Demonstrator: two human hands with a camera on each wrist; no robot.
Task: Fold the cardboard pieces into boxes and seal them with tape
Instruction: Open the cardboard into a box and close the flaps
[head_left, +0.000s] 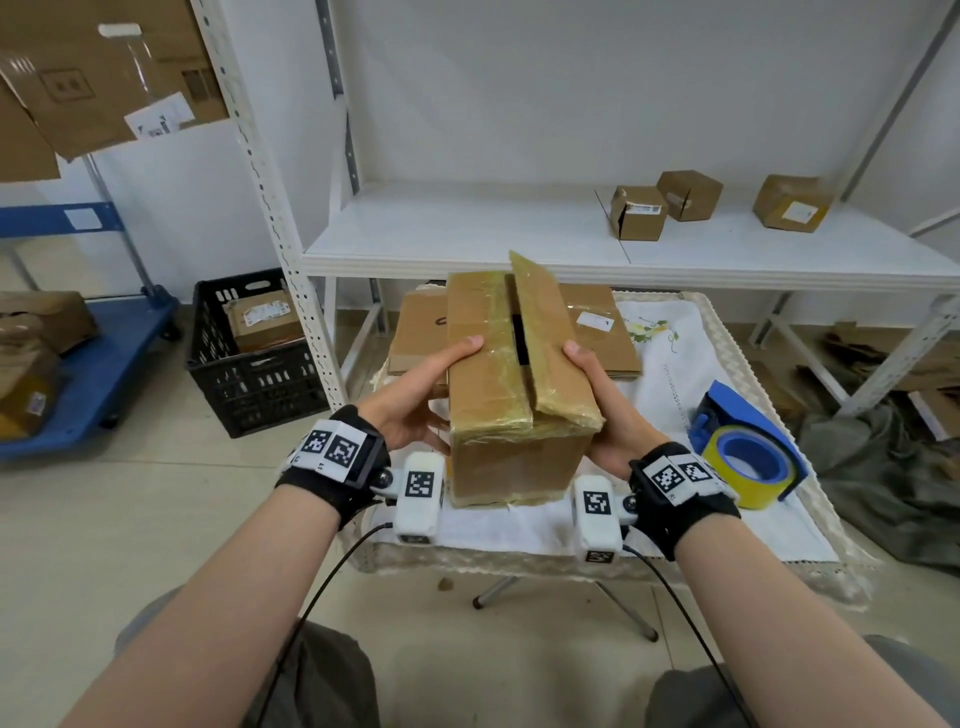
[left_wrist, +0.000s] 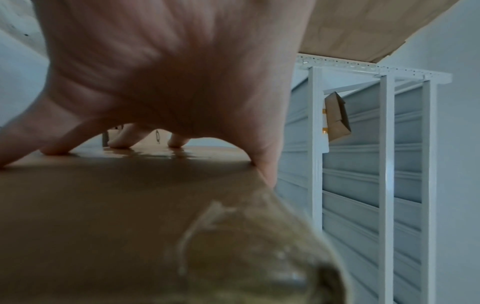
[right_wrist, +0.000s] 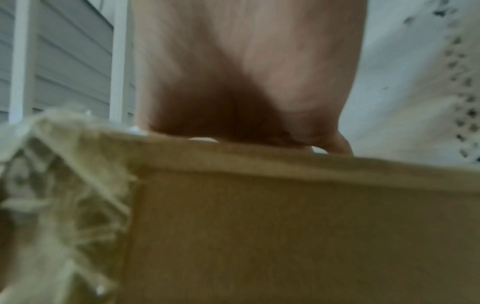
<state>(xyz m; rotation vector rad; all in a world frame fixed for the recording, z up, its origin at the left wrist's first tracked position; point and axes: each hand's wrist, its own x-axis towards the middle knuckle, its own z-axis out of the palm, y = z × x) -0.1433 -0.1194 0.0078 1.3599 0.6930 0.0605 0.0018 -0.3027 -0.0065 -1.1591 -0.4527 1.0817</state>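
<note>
I hold a brown cardboard box (head_left: 498, 384) between both hands just above the cloth-covered table (head_left: 675, 374). Its left top flap lies flat; the right flap stands slightly raised, leaving a dark gap. Old yellowish tape covers the flaps and near corners. My left hand (head_left: 415, 389) grips the left side, thumb on the top flap. In the left wrist view its fingertips (left_wrist: 122, 142) press the box wall (left_wrist: 103, 216). My right hand (head_left: 608, 410) grips the right side, thumb on the raised flap. The blurred right wrist view shows that palm (right_wrist: 246, 72) against the box (right_wrist: 285, 226).
A blue tape dispenser with a yellow roll (head_left: 748, 457) sits on the table's right. Flat cardboard pieces (head_left: 602, 327) lie behind the box. A white shelf (head_left: 467, 228) carries small boxes (head_left: 638, 213). A black crate (head_left: 249, 353) and a blue cart (head_left: 93, 374) stand left.
</note>
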